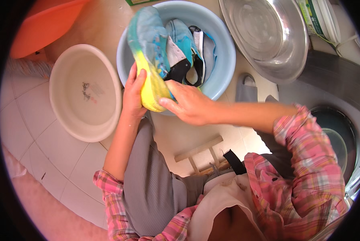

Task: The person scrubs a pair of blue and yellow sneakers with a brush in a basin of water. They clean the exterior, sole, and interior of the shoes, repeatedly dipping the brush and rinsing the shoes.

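Observation:
Both hands are on a blue and yellow sneaker (146,39), tilted over the near left part of a light blue plastic basin (225,60). My left hand (134,93) grips its yellow heel end from the left. From the right, my right hand (187,102) holds the heel's opening, with the thumb on the yellow fabric; some fingers are hidden. A second blue sneaker (180,30) lies in the basin beside the held one. To its right is a brush with white bristles (198,40), partly hidden among the shoe parts.
A cream basin (86,129) stands on the tiles at left, below an orange basin (50,27). At right a large steel basin (267,36) leans near a white tub (318,21). A grey slipper (246,90) lies on the floor. A wooden stool frame (199,149) shows between my legs.

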Motion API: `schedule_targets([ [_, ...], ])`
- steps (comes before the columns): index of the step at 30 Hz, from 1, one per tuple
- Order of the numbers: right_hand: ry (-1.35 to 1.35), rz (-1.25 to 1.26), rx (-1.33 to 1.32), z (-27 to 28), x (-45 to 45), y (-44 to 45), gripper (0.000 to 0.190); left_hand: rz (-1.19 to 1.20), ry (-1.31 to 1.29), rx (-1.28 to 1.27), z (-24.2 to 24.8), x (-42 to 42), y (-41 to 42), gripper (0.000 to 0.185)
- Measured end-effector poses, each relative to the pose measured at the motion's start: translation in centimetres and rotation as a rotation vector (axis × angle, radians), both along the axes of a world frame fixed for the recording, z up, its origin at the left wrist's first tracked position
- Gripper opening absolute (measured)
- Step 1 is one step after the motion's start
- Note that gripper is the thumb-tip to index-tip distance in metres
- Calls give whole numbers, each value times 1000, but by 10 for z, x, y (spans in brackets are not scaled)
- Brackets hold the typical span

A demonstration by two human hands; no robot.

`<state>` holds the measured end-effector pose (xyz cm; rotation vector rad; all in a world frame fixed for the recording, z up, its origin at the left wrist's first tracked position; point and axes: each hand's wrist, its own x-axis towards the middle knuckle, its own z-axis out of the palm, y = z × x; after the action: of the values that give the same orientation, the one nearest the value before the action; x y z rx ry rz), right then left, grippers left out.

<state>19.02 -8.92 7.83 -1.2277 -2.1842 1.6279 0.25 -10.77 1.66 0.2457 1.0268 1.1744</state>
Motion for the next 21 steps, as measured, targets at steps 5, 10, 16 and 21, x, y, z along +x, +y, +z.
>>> schedule_targets([
  [5, 92, 534, 784, -20, 32, 63, 58, 67, -338, -55, -13, -22, -14, 49],
  [10, -21, 483, 842, -34, 31, 87, 39, 14, -522, 30, -22, -26, -21, 47],
  [16, 24, 324, 643, -17, 32, 46, 19, 47, -352, 7, 1, -9, -14, 48],
  [21, 185, 223, 470, 2, 18, 20, 27, -11, -427, 108, -18, -29, -18, 48],
])
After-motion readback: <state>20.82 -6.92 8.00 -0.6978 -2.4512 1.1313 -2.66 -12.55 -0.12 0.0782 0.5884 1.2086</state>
